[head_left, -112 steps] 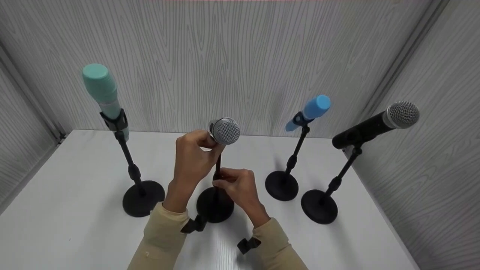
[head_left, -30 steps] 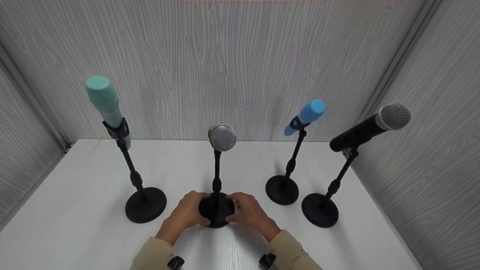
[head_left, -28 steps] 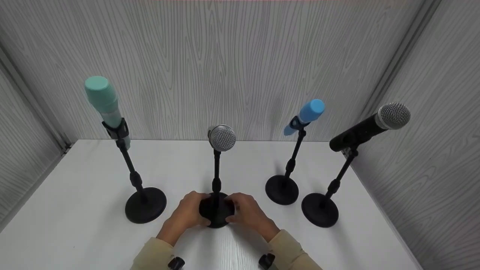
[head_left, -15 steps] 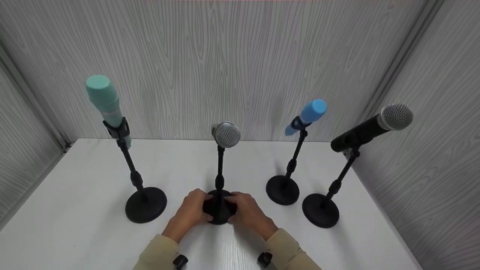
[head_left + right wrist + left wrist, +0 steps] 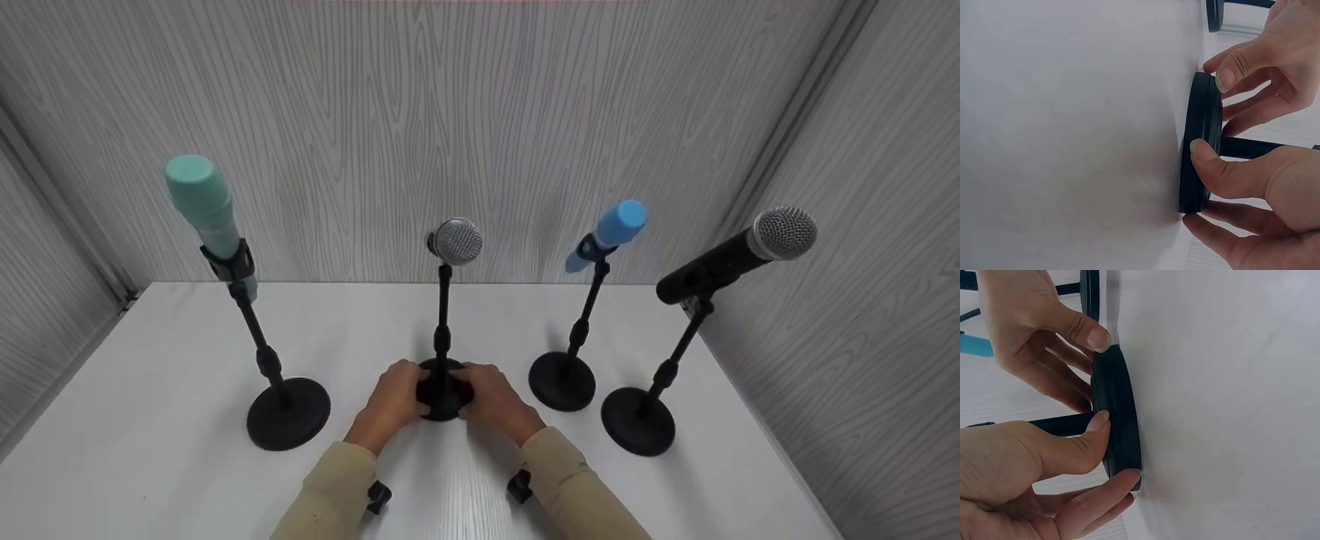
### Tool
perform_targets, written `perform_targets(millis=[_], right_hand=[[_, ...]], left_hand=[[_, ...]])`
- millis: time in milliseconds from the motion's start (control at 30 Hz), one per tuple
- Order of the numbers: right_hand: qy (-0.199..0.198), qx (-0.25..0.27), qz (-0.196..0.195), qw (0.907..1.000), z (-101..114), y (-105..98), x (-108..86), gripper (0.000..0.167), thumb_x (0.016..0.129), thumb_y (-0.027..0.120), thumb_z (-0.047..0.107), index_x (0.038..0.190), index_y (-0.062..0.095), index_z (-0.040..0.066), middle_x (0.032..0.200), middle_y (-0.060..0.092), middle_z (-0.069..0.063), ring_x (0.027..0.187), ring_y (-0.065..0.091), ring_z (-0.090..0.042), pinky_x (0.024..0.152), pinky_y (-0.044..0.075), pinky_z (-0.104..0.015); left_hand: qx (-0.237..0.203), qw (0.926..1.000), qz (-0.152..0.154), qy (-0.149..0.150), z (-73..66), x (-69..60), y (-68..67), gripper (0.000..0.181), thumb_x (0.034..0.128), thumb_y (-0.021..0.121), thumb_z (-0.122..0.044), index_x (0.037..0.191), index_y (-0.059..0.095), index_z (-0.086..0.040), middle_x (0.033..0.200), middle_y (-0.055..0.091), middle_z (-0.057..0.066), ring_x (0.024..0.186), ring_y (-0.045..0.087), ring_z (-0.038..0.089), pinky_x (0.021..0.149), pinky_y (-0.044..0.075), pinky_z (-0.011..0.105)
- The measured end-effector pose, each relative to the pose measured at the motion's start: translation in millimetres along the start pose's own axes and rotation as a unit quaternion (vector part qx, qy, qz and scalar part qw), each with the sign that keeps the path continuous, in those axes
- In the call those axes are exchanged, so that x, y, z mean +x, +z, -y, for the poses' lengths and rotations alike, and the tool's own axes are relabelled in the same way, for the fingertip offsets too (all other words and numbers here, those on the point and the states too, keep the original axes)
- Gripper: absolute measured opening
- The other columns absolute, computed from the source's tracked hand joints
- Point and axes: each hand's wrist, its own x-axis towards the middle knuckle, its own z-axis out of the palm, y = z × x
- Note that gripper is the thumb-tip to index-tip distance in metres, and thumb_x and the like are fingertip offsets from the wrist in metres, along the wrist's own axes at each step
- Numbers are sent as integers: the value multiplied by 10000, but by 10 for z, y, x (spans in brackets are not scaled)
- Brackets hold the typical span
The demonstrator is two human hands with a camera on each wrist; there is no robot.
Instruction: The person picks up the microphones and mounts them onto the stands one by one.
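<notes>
A microphone (image 5: 458,241) with a silver mesh head sits in the clip of a black desk stand (image 5: 443,307), at the middle of the white table. My left hand (image 5: 394,396) grips the left side of the stand's round base (image 5: 444,409), while my right hand (image 5: 495,397) grips the opposite side. In the left wrist view the left thumb lies on top of the base (image 5: 1120,416) with fingers at its rim. The right wrist view gives the same hold for the right hand (image 5: 1264,208). Both hands partly cover the base.
To the left stands a teal-capped microphone (image 5: 201,195) on its own stand. On the right are a blue-capped microphone (image 5: 621,223) and a black one with a silver mesh head (image 5: 739,255), each on a stand. Grey wood-grain panels (image 5: 480,112) enclose the table (image 5: 150,420).
Earlier, my hands were at the microphone and the stand's pole; both then moved down to the base. Over the last second the stand has slid away from me, toward the back panel and slightly right.
</notes>
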Motion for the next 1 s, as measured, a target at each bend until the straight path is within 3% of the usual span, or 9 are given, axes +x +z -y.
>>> perform_targets(millis=[367,633,800,1000], right_hand=[[6,71,-33,10000,-37,-43,88,542,751,783,-116,1247,729,96,1184,743,-108,1108,688,-263,971,549,-407],[-90,58,-68,9999,-46,-9,19,419,837,735,-102,1215,718,77,1175,733,-116,1131,694,-262,989,560,-403],[210,-207,-105,9995,15,-72,-129,443,982,700,142,1407,609,59,1426,605,-249,1298,610,-400,1071,520,-496],[654,-881,-433,9930,156,-158,-414,642,1056,532,456,1554,428,64,1588,366,-348,1405,438,-563,1054,438,-709]], left_hand=[[16,10000,47,33,-16,91,-12,496,789,816,86,1252,640,117,1214,656,257,1225,601,404,1084,494,505],[-99,9993,-68,360,16,10,-16,372,775,773,128,1137,729,56,1109,712,209,1132,655,369,1024,527,513],[283,9970,-450,570,-35,-126,-24,395,841,770,47,1226,681,52,1101,684,246,1099,646,418,889,570,556],[1302,9873,-754,517,-205,-353,-8,643,935,749,-181,1485,482,19,1441,513,328,1388,424,545,934,438,791]])
